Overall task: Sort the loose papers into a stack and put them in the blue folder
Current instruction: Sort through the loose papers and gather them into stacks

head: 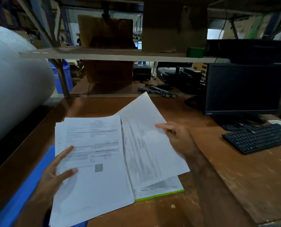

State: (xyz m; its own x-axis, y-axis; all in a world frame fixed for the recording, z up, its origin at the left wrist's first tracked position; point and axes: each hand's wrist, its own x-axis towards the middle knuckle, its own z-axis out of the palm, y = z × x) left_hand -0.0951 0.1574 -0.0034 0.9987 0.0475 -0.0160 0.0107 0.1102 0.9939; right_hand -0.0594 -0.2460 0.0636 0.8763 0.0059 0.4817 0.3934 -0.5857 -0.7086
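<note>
A stack of printed white papers (92, 163) lies on the brown desk, partly over the blue folder (20, 199) at the lower left. My left hand (54, 174) rests on the stack's left side with its fingers straight. My right hand (177, 138) pinches the right edge of a loose sheet (146, 141), which is lifted and tilted beside the stack. Under that sheet lies a paper with a green bottom edge (161, 192).
A black monitor (244, 89) and keyboard (259, 138) stand at the right of the desk (234, 177). A large white roll (13, 82) fills the left. A shelf (112, 54) with cardboard boxes and a green tape roll (195, 52) crosses above.
</note>
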